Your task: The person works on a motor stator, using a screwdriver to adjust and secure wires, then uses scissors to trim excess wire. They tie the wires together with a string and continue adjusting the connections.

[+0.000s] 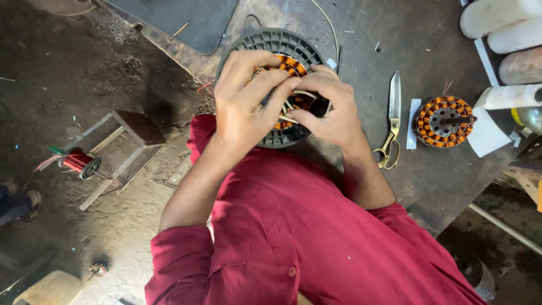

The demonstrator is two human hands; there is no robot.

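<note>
A round dark plastic fan housing (282, 42) lies on the worktable (440, 186) in front of me. Inside it sits a stator with orange copper windings (292, 63), mostly covered by my hands. My left hand (245, 96) bends over the windings, fingers pinched on thin pale strips or wires at the stator's middle. My right hand (333, 104) meets it from the right, fingers closed on the same strips. What exactly lies between the fingertips is hidden.
A second wound stator (444, 121) rests on the table to the right, beside scissors with yellow handles (390, 121) and white paper pieces (485, 133). White rolls (508, 25) lie at the top right. A red wire spool (81, 162) and a wooden stool (127, 141) stand on the floor at left.
</note>
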